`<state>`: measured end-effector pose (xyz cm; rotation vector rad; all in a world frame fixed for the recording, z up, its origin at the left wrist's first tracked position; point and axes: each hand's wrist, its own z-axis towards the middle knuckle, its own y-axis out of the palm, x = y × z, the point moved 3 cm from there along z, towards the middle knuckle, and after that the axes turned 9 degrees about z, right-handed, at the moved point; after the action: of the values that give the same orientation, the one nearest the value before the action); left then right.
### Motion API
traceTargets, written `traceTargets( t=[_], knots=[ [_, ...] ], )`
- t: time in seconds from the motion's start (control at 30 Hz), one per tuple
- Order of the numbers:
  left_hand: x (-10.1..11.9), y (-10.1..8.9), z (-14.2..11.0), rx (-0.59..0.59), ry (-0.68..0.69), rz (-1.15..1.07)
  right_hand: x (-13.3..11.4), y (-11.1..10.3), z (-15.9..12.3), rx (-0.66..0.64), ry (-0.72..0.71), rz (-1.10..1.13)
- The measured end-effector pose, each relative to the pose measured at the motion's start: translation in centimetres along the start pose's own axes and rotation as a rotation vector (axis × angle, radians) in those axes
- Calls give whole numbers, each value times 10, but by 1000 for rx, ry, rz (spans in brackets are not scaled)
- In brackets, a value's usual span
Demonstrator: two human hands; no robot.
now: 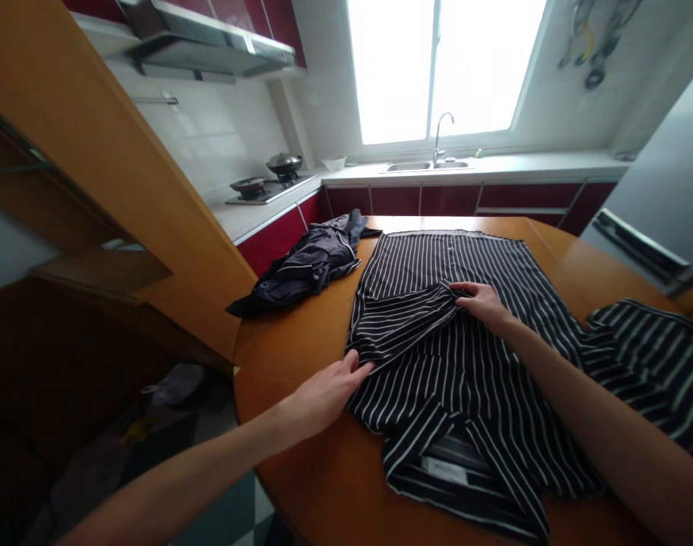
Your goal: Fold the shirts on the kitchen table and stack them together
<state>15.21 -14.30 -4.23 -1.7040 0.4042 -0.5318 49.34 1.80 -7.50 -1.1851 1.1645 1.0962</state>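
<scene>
A black shirt with white stripes (471,364) lies spread on the wooden table, its collar toward me and its hem toward the window. One sleeve is folded in across the front. My left hand (329,390) pinches the cloth at the shirt's left edge, where that sleeve bends over. Farther up, my right hand (483,303) has its fingers closed on the sleeve's end near the button line. The other sleeve (653,356) stretches out to the right, partly behind my right forearm. Inside the collar a white label (444,470) shows.
A crumpled dark garment (318,258) lies at the left edge of the wooden table (290,345). Beyond the table are a counter with a sink (409,166) and a stove (267,193) bearing pans. A refrigerator (659,189) stands at right, an orange wooden post (124,159) at left.
</scene>
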Motion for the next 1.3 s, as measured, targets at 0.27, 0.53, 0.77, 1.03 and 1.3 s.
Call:
traceTargets(
  t=[0.27,0.53,0.77,1.03,1.3],
  knots=[
    [-34,-37,39,232,-30,-168,10,1,7,11,-138,-148],
    [-119,-11,175,352,-91,-199,16,1,7,-4,-240,-215],
    [-144,-5,186,369,4,-303,4,4,1,-52,-101,16],
    [-158,2,186,416,-134,-155,7,9,-3,54,-102,-60],
    [-119,-35,139,482,-59,-188,21,11,2,156,-358,-469]
  ],
)
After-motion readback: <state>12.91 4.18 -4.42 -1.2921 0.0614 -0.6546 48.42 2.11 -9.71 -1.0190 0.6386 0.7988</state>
